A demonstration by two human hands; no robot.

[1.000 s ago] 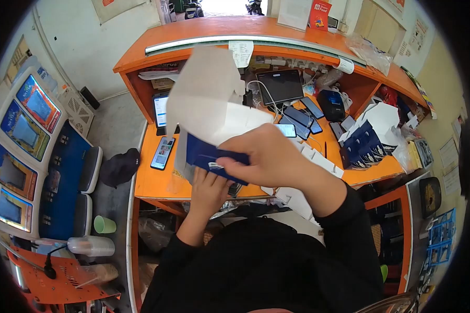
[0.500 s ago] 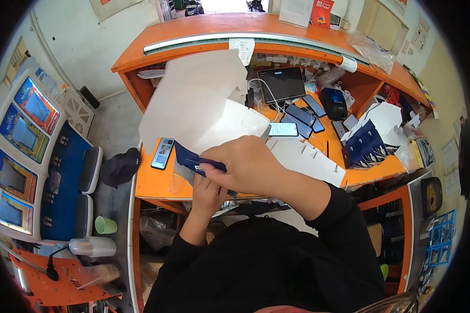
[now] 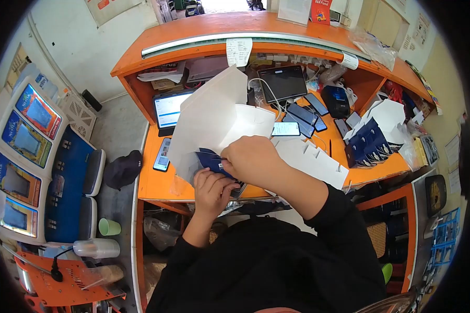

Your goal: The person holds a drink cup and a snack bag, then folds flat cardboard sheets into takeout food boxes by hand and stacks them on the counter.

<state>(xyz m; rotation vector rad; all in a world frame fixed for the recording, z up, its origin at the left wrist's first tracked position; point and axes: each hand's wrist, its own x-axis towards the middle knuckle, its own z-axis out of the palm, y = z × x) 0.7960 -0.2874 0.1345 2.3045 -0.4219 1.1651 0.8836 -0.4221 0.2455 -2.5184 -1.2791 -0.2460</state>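
Note:
A partly folded cardboard box [image 3: 206,112], white inside and navy blue outside, stands tilted over the counter in front of me. My right hand [image 3: 253,159] is closed on its near edge, around a blue panel [image 3: 208,158] with small white print. Lower down, my left hand [image 3: 211,192] presses its bent fingers against the near blue side; its fingertips are partly hidden. Beyond the hands, one white wall of the box curves up, and a large flap rises to the upper left.
Phones [image 3: 301,113] and cables lie at the counter's centre. A tablet [image 3: 171,110] and phone [image 3: 162,154] are left, behind and beside the box. Flat white card [image 3: 310,161] and folded blue boxes [image 3: 371,143] lie right. The orange shelf [image 3: 219,26] bounds the back.
The box's large white flap has swung inward and right, uncovering the tablet at left. Its blue panel has turned down and inward. My left hand has shifted slightly right, its fingers more visible.

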